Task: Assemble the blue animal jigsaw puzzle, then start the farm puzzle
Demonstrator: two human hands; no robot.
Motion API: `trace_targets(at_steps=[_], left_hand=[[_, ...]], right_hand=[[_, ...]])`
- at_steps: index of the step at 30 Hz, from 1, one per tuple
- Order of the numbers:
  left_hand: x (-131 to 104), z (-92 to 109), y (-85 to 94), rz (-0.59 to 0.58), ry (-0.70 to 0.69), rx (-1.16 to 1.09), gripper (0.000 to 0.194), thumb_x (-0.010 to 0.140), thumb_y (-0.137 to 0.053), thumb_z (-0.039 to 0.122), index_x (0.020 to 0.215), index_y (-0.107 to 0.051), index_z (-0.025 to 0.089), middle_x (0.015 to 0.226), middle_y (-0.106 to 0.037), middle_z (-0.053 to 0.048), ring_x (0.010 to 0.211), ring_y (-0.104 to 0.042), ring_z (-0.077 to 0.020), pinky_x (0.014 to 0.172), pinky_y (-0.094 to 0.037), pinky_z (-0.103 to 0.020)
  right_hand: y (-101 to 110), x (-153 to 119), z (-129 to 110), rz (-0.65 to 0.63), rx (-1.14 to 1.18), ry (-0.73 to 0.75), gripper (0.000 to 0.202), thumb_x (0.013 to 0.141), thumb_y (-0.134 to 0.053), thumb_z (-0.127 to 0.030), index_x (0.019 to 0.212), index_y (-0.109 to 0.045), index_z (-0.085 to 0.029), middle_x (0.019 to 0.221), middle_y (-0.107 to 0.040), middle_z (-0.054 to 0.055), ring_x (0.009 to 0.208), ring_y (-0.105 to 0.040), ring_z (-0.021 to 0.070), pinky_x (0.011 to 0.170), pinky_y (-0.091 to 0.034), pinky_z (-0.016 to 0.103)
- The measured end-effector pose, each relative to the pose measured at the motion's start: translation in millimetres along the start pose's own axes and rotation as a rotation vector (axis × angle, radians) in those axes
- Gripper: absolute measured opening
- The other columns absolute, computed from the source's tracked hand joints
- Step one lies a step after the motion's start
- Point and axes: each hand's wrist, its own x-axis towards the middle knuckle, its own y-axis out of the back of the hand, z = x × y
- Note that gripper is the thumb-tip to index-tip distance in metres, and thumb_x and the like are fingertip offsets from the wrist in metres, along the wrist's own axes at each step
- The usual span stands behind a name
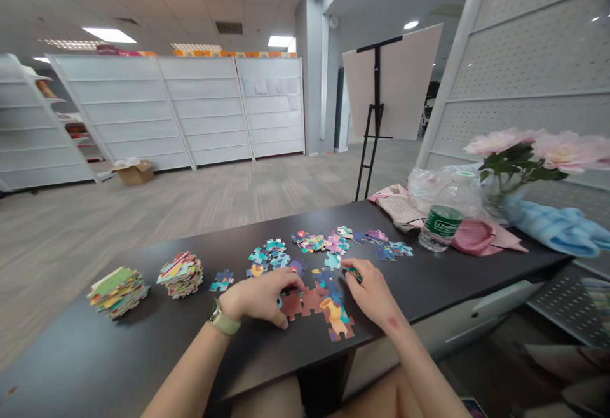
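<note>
On the dark table, joined jigsaw pieces (336, 316) form a corner-like strip with reddish-brown, orange and blue parts. My left hand (264, 294), wearing a watch (223, 321), rests over the brown end of this strip, thumb and fingers apart. To the right of the strip, my right hand (374, 291) is closed on a small dark green puzzle piece (353, 272), partly hidden by the fingers. Loose pieces lie beyond the hands: a teal group (276, 253), a pink group (333, 242) and a dark blue group (391, 251). One blue piece (222, 280) lies apart on the left.
Two stacks of puzzle pieces, one greenish (118, 292) and one red-and-white (181, 274), stand on the left. At the right are a water bottle (441, 222), pink cloth (481, 237), blue cloth (557, 222) and flowers (562, 150). An easel (376, 94) stands behind the table.
</note>
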Motion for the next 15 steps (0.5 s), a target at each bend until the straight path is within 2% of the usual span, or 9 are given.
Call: trace_targets(at_steps=[3, 7, 10, 15], left_hand=[[1.1, -3.1, -1.9, 0.031, 0.087, 0.013, 0.069, 0.055, -0.087, 0.036, 0.118, -0.059, 0.024, 0.114, -0.059, -0.003, 0.102, -0.057, -0.0244, 0.084, -0.046, -0.029], [2.0, -1.7, -1.0, 0.027, 0.179, 0.040, 0.061, 0.056, -0.086, 0.037, 0.110, -0.061, 0.024, 0.096, -0.061, 0.001, 0.084, -0.059, -0.0198, 0.068, -0.043, -0.025], [2.0, -1.0, -0.2, 0.032, 0.157, 0.067, 0.053, 0.058, -0.083, 0.034, 0.106, -0.063, 0.024, 0.096, -0.061, 0.001, 0.084, -0.059, -0.0188, 0.067, -0.042, -0.024], [2.2, -2.5, -0.3, 0.048, 0.145, 0.095, 0.051, 0.059, -0.079, 0.029, 0.106, -0.063, 0.024, 0.098, -0.062, 0.001, 0.087, -0.059, -0.0194, 0.070, -0.042, -0.025]], right_hand=[[0.9, 0.0, -1.5, 0.004, 0.000, -0.006, 0.029, 0.085, -0.044, -0.020, 0.105, -0.066, -0.022, 0.110, -0.070, 0.007, 0.108, -0.062, 0.0236, 0.096, -0.044, 0.040], [1.8, 0.2, -3.0, -0.007, 0.006, 0.001, 0.029, 0.086, -0.044, -0.020, 0.104, -0.066, -0.022, 0.108, -0.071, 0.007, 0.107, -0.062, 0.0237, 0.096, -0.045, 0.039], [1.1, 0.2, -2.1, -0.004, 0.009, 0.005, 0.029, 0.085, -0.044, -0.020, 0.104, -0.066, -0.021, 0.109, -0.071, 0.007, 0.108, -0.062, 0.0239, 0.096, -0.045, 0.040], [-0.2, 0.3, -0.2, 0.004, 0.025, 0.007, 0.030, 0.085, -0.045, -0.019, 0.105, -0.067, -0.022, 0.109, -0.071, 0.007, 0.107, -0.062, 0.0236, 0.097, -0.045, 0.040]])
